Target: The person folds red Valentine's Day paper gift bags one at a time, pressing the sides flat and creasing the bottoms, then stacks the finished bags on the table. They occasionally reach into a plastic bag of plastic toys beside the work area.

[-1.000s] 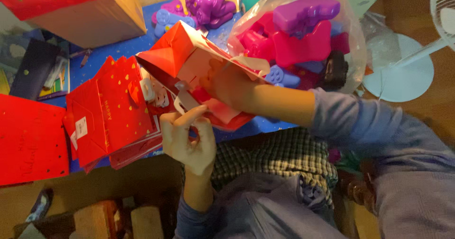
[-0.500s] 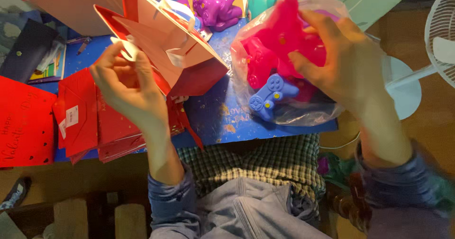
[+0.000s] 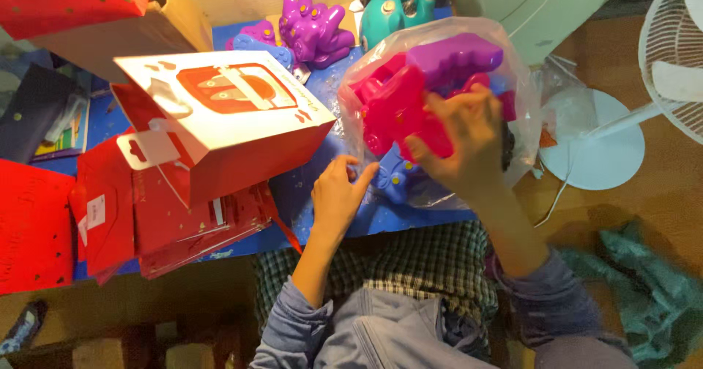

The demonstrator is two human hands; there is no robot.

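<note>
On blue table (image 3: 307,193), right hand (image 3: 461,149) grips one bag (image 3: 512,83).

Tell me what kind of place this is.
Likely a small toy-packing bench, home or workshop. A stack of flat red cartons lies beside an assembled red-and-white box; the right hand grips a clear bag of plastic toys over the blue table.

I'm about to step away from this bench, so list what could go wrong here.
1. The right hand holds the clear bag of pink and purple plastic toys by one side; it could slip from that grip.
2. The red-and-white box sits tilted on stacked red cartons with no hand on it; it may tip.
</note>
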